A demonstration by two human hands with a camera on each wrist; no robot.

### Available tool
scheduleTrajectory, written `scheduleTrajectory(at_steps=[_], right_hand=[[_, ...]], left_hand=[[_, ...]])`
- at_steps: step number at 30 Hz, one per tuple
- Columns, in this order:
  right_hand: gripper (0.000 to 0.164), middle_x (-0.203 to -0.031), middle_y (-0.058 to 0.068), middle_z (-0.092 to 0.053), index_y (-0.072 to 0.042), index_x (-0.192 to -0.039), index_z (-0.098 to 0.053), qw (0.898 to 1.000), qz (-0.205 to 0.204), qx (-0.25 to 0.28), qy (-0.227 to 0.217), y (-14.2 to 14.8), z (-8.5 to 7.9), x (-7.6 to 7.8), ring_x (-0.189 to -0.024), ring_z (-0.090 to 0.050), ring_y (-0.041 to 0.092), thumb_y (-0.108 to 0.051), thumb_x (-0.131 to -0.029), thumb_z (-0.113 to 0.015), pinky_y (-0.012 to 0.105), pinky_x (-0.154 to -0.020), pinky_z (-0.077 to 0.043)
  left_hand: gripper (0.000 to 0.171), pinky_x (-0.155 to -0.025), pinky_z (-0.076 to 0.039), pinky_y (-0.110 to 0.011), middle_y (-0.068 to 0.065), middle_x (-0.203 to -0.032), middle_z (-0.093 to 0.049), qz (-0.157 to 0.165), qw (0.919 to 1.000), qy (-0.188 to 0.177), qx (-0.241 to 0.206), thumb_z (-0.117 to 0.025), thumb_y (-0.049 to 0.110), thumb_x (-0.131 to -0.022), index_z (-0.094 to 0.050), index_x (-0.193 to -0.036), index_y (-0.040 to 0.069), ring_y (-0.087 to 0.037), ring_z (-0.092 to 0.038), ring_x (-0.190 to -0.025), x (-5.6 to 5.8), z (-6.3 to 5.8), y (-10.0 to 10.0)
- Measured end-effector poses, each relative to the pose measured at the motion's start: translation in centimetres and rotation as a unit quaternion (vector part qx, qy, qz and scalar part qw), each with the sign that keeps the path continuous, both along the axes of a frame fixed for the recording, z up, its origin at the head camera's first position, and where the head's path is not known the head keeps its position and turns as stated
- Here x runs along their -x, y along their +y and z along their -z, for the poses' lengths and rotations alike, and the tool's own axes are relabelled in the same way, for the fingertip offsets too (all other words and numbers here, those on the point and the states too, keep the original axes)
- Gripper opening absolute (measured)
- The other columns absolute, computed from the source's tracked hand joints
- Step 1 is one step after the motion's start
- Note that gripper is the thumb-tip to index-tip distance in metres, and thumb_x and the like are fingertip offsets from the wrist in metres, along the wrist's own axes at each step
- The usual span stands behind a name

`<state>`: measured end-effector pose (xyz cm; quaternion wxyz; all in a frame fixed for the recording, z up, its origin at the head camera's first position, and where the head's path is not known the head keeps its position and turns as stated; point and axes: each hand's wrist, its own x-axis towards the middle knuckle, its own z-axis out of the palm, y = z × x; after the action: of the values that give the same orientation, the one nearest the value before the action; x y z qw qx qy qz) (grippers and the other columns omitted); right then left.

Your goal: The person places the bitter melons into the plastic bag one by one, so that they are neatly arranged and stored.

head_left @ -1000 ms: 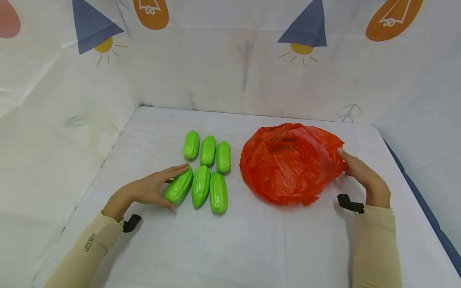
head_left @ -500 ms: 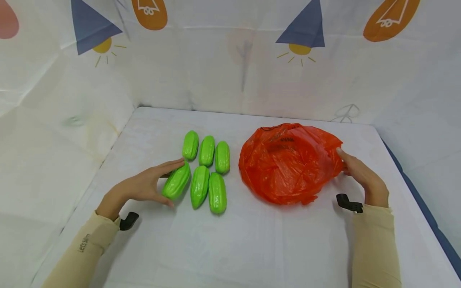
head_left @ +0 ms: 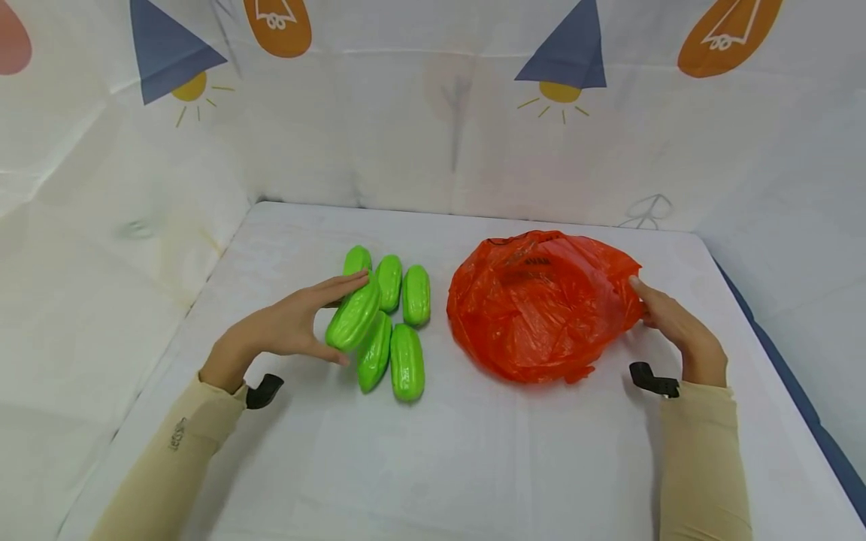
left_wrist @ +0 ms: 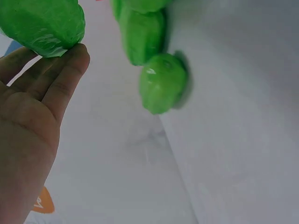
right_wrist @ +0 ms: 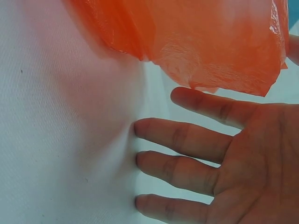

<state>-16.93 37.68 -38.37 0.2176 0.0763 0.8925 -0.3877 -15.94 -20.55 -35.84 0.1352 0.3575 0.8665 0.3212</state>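
One green gourd (head_left: 353, 315) held aloft, five on the table (head_left: 473, 466)

Held gourd: in the left hand (head_left: 280, 323), gripped between thumb and fingertips near its two ends, above the left half of the table. Left wrist view shows it apart from the others. Right hand (head_left: 683, 323): four fingers straight and spread, thumb against the right side of the red bag (head_left: 541, 308), not wrapped round it. Hands well apart.

Risks (my judgement): the grip is fingertip-only on a glossy, rounded surface. A slip could drop the gourd onto those below and set one rolling toward the table's left or near edge. A low pass rightward could knock the front-middle gourd (head_left: 373, 357) or front-right gourd (head_left: 407, 363). The bag looks thin and slack; so light a touch on one side may let its mouth fold in, or the whole bag slide if bumped.

Containers: the bag only, on the right half of the table, closer to the far edge, slumped wide, mouth apparently upward. No green shows in it; creases hide the bottom, contents unconfirmed. Outside it, toward the far edge: back-left gourd (head_left: 356, 259), back-middle gourd (head_left: 389, 282), back-right gourd (head_left: 416, 295).
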Motion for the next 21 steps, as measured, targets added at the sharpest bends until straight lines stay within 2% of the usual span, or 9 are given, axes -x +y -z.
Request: scheduleTrajectory(at_steps=[5,12,16,21], right_hand=[[0.097,-0.145,0.026,-0.033,-0.002,-0.152,-0.021,1.000,0.006,0.001,-0.005,0.0,0.0,-0.1,-0.134,-0.028,0.047,-0.077,-0.091,-0.018,0.067,-0.104,-0.034],[0.098,-0.147,0.026,-0.032,-0.002,-0.153,-0.020,1.000,0.008,0.005,-0.007,0.0,0.3,-0.2,-0.133,-0.028,0.047,-0.077,-0.091,-0.018,0.067,-0.106,-0.033],[0.098,-0.148,0.025,-0.031,-0.003,-0.154,-0.018,1.000,0.010,0.005,-0.009,0.1,0.3,-0.2,-0.134,-0.027,0.047,-0.078,-0.090,-0.018,0.068,-0.106,-0.032],[0.095,-0.144,0.024,-0.034,-0.003,-0.152,-0.023,1.000,0.003,0.002,0.000,0.1,0.2,-0.1,-0.133,-0.029,0.046,-0.077,-0.091,-0.018,0.067,-0.105,-0.034]], left_hand=[[0.116,-0.118,-0.027,-0.052,0.001,-0.164,-0.019,0.014,0.9999,0.001,-0.008,-0.088,0.049,-0.066,-0.023,-0.157,0.019,-0.025,-0.020,-0.150,0.5,-1.0,1.8],[0.117,-0.119,-0.023,-0.054,-0.005,-0.164,-0.019,0.033,0.9993,0.006,-0.018,-0.090,0.044,-0.065,-0.024,-0.157,0.015,-0.027,-0.016,-0.152,1.2,-1.3,3.9],[0.116,-0.121,-0.021,-0.052,0.000,-0.164,-0.019,0.042,0.9989,0.010,-0.018,-0.089,0.046,-0.065,-0.023,-0.157,0.017,-0.026,-0.014,-0.152,1.5,-1.6,5.1],[0.115,-0.121,-0.023,-0.049,0.004,-0.164,-0.018,0.053,0.9982,0.015,-0.024,-0.087,0.049,-0.067,-0.022,-0.157,0.019,-0.023,-0.014,-0.152,1.9,-2.2,6.5]])
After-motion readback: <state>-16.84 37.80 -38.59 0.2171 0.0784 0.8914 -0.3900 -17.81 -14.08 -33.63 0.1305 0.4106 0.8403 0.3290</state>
